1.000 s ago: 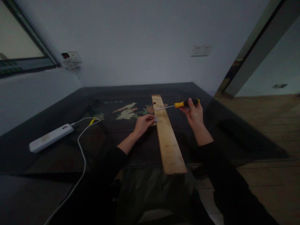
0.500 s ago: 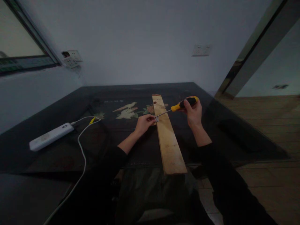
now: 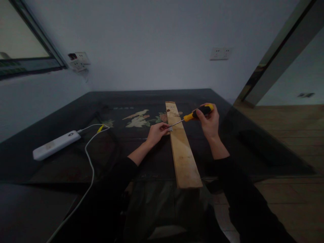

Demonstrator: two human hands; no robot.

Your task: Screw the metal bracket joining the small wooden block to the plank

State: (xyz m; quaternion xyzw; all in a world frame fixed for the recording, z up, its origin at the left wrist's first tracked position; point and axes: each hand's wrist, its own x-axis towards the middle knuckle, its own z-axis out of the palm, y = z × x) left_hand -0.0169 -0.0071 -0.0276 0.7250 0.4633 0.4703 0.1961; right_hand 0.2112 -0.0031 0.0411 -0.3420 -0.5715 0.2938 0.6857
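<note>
A long pale wooden plank [image 3: 183,157] lies lengthwise on the dark table [image 3: 76,158], its near end over the table's edge. My left hand [image 3: 157,132] rests at the plank's left edge and pinches a small metal piece [image 3: 170,128] against the wood. My right hand [image 3: 209,122] grips the yellow and black handle of a screwdriver [image 3: 194,114]. The shaft slants down to the left and its tip meets the small metal piece.
A white power bank [image 3: 56,144] lies at the table's left with a white cable [image 3: 88,158] running toward me. The table top bears a painted flower motif [image 3: 138,120]. Wall sockets [image 3: 220,53] sit behind; wooden floor [image 3: 291,135] lies to the right.
My right hand tilted the screwdriver from nearly level above the plank down to the left, bringing its tip onto the metal piece. My left hand stayed in place.
</note>
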